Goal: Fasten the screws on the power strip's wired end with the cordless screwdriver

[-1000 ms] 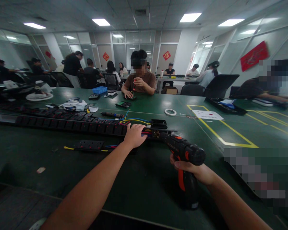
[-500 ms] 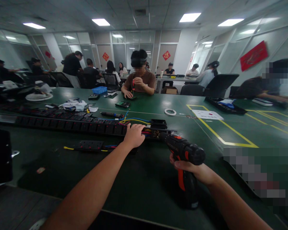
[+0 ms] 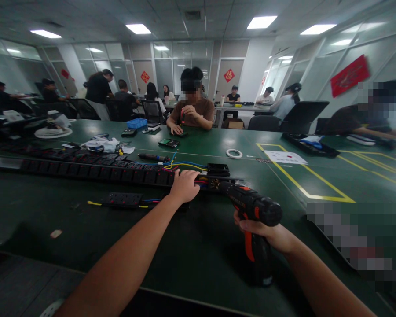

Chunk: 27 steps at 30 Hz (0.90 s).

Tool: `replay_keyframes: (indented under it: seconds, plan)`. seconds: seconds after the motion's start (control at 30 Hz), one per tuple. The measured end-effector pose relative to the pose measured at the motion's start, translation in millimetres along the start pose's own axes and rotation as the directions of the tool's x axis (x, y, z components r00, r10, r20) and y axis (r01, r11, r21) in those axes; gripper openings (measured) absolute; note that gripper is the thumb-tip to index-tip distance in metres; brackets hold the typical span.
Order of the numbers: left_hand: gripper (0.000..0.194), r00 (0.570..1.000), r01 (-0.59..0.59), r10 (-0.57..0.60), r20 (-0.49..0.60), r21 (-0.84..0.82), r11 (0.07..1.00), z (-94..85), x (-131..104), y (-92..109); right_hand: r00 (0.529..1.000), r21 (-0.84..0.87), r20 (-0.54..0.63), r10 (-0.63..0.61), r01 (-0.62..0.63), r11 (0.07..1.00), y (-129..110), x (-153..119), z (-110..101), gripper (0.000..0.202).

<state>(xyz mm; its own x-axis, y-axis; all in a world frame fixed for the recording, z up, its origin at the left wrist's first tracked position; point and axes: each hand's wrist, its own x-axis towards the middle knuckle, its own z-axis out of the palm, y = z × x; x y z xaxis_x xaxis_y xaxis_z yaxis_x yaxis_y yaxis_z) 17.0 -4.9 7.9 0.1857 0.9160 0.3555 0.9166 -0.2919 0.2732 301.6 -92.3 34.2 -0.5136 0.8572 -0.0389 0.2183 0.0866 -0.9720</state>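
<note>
A long black power strip (image 3: 95, 171) with rows of sockets lies across the table. Near its right end, my left hand (image 3: 185, 187) grips it, thumb on the near side and fingertips partly hidden over the far side. Coloured wires run out of the strip beside that hand. My right hand (image 3: 255, 226) is wrapped round the handle of a black and orange cordless drill (image 3: 251, 203). The drill's nose points left at the strip's open end; whether its tip touches anything is too dark to tell. A short socket section (image 3: 124, 200) with wires lies closer to me.
Behind the strip lie a black screwdriver-like tool (image 3: 153, 157), a roll of white tape (image 3: 234, 153) and a blue basket (image 3: 136, 123). Across the table a person (image 3: 193, 108) holds a red screwdriver. A black tray (image 3: 308, 144) stands at the right, past yellow tape lines.
Both hands and the drill stay almost where they were. The dark object at the left edge has moved mostly out of view.
</note>
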Motion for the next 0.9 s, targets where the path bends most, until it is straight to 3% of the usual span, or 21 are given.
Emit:
replay_keyframes:
  seconds: [0.9]
  plan:
    - [0.052, 1.0, -0.007, 0.007, -0.013, 0.009, 1.0, 1.2, 0.5, -0.7, 0.999, 0.01, -0.021, 0.034, -0.033, 0.999, 2.5, 0.1, -1.0, 0.043]
